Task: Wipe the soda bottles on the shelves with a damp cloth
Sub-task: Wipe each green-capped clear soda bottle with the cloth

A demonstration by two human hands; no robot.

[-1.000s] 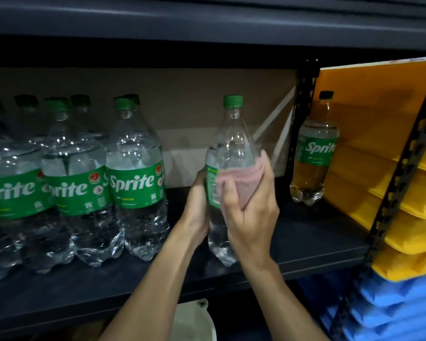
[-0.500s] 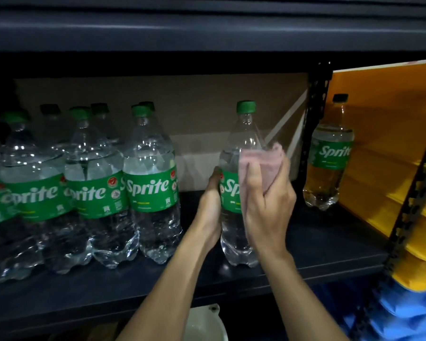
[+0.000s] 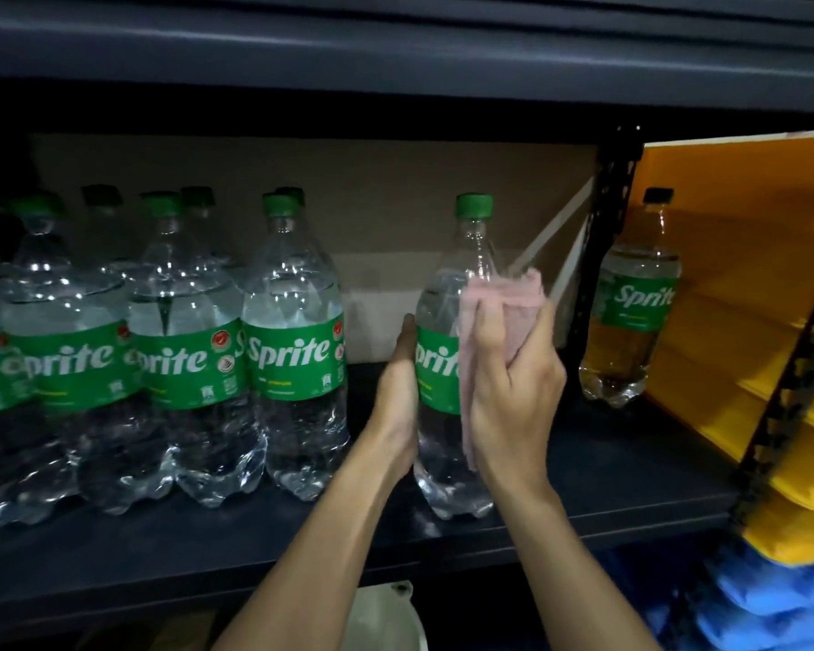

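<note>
A clear Sprite bottle (image 3: 447, 467) with a green cap stands upright on the dark shelf (image 3: 255, 547), apart from the others. My left hand (image 3: 398, 406) grips its left side at the label. My right hand (image 3: 513, 392) holds a bunched pink cloth (image 3: 504, 303) against the bottle's right shoulder and label. Several more Sprite bottles (image 3: 292, 350) stand in a group at the left. One more Sprite bottle (image 3: 630, 312) stands alone at the right.
A black perforated upright (image 3: 612, 218) stands behind the cloth. Stacked yellow bins (image 3: 748, 321) and blue bins (image 3: 771, 599) fill the right side. Cardboard (image 3: 348, 195) backs the shelf, another shelf (image 3: 395, 44) hangs above, and a white object (image 3: 386, 617) sits below.
My right hand has carried the cloth up from the label to the bottle's shoulder. The bottle has turned so that more of its label faces me. The view has shifted left.
</note>
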